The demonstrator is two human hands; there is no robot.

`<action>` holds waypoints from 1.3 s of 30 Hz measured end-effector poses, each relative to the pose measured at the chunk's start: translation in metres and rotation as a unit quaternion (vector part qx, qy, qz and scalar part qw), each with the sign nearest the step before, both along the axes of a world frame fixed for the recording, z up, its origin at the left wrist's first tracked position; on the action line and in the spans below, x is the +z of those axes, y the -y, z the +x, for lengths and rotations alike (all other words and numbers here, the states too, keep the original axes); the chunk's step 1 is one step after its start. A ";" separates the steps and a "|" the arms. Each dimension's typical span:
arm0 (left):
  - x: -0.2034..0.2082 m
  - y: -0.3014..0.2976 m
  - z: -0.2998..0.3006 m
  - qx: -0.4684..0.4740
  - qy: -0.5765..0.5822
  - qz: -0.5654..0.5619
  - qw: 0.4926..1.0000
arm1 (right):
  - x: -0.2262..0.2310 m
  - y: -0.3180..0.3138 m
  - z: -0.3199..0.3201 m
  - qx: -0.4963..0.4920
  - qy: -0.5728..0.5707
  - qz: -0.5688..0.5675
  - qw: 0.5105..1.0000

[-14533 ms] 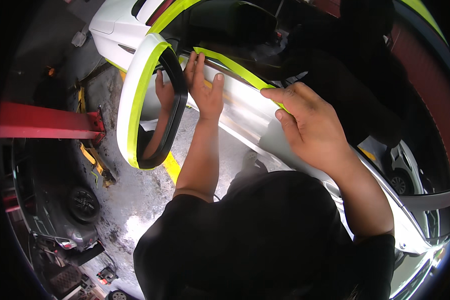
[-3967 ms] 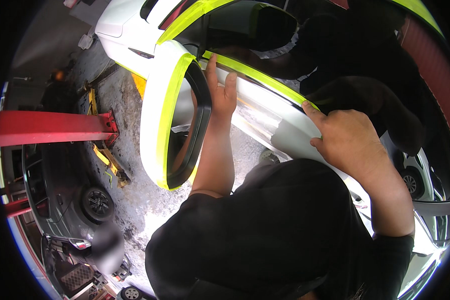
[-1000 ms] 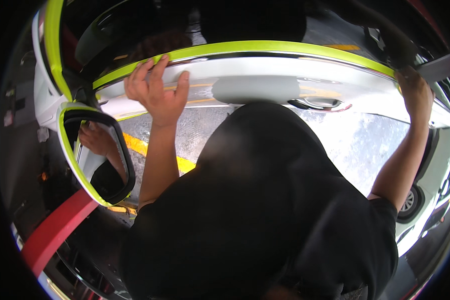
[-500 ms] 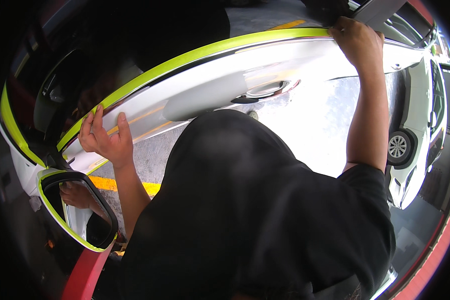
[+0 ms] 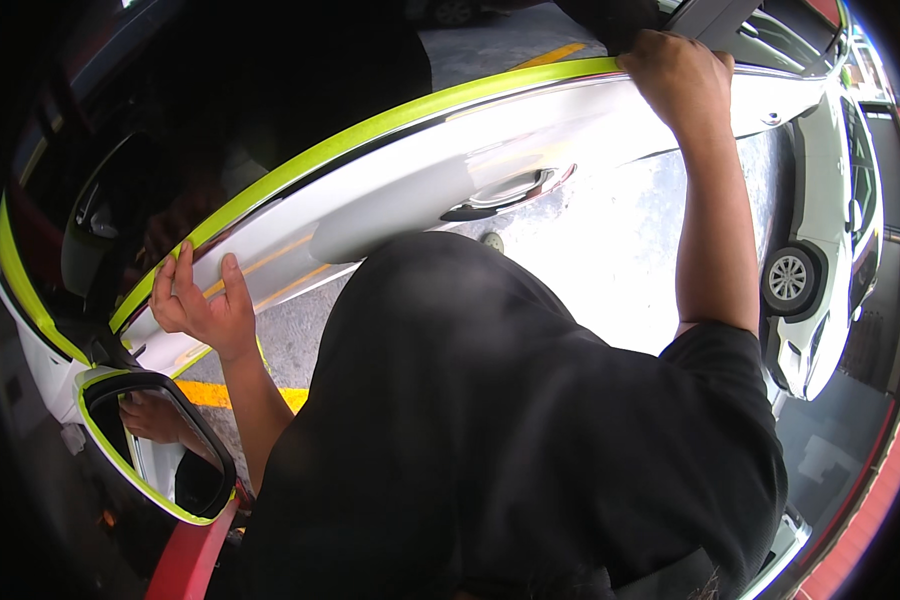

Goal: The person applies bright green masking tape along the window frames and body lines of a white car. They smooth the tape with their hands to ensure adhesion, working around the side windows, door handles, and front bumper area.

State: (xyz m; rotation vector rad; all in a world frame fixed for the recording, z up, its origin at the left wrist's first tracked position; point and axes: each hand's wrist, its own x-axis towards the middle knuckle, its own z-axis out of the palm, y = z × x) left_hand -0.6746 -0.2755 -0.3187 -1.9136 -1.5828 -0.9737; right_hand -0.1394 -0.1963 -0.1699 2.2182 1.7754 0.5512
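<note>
A strip of yellow-green masking tape (image 5: pixel 365 133) runs along the lower edge of the window on a white car door (image 5: pixel 400 185). At the strip's far right end, my right hand (image 5: pixel 678 85) is closed with its fingers curled down at the window line; the tape ends there, and any roll is hidden in the hand. My left hand (image 5: pixel 207 312) lies near the strip's front end with fingers apart, one fingertip touching the tape and another near the door. Below it, the door mirror (image 5: pixel 160 440) is edged with the same tape.
The chrome door handle (image 5: pixel 510 195) sits below the strip. To the right, another white car (image 5: pixel 825 230) is parked. A red beam or post (image 5: pixel 192 555) stands at lower left. Yellow lines (image 5: pixel 205 394) mark the grey floor (image 5: pixel 305 325).
The view has shifted a little, so the door and my right hand appear further left. My left hand keeps its place by the tape's front end, and the right stays at its rear end.
</note>
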 end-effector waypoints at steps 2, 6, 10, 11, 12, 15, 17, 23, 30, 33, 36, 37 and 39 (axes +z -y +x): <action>-0.001 0.000 0.000 0.003 0.003 -0.001 1.000 | 0.002 0.001 -0.002 -0.001 0.000 -0.001 1.000; -0.002 0.000 -0.001 0.002 0.002 0.000 1.000 | -0.001 0.000 -0.001 -0.001 0.006 0.004 1.000; -0.003 -0.002 0.001 -0.008 0.018 0.006 1.000 | -0.004 0.000 0.004 0.027 0.031 0.025 0.999; -0.003 -0.001 0.001 -0.005 0.018 0.002 1.000 | -0.006 -0.001 0.004 0.036 0.036 0.025 0.998; -0.002 -0.001 0.001 -0.002 0.019 -0.001 1.000 | -0.005 -0.001 0.003 0.037 0.027 0.027 0.999; 0.004 0.001 0.004 0.016 -0.010 -0.011 1.000 | 0.004 0.002 -0.001 0.032 0.008 0.026 0.999; 0.007 0.000 0.010 -0.006 -0.023 -0.026 0.999 | 0.006 0.003 -0.003 0.020 0.009 0.014 1.000; 0.029 -0.008 0.086 -0.122 -0.015 -0.068 0.990 | 0.009 -0.001 -0.002 0.021 -0.031 0.007 0.999; 0.036 -0.023 0.117 -0.131 -0.017 -0.062 0.989 | 0.044 -0.002 0.023 0.077 -0.077 0.028 0.994; 0.032 -0.022 0.116 -0.134 -0.012 -0.060 0.989 | 0.050 -0.001 0.032 0.089 -0.112 0.042 0.989; 0.029 -0.022 0.116 -0.135 -0.020 -0.050 0.989 | 0.040 -0.002 0.020 0.081 -0.101 0.017 0.991; 0.028 -0.022 0.116 -0.135 -0.025 -0.046 0.989 | 0.032 -0.002 0.020 0.081 -0.085 0.020 0.993; 0.028 -0.021 0.117 -0.135 -0.022 -0.049 0.989 | 0.016 -0.003 0.018 0.085 -0.051 0.027 0.995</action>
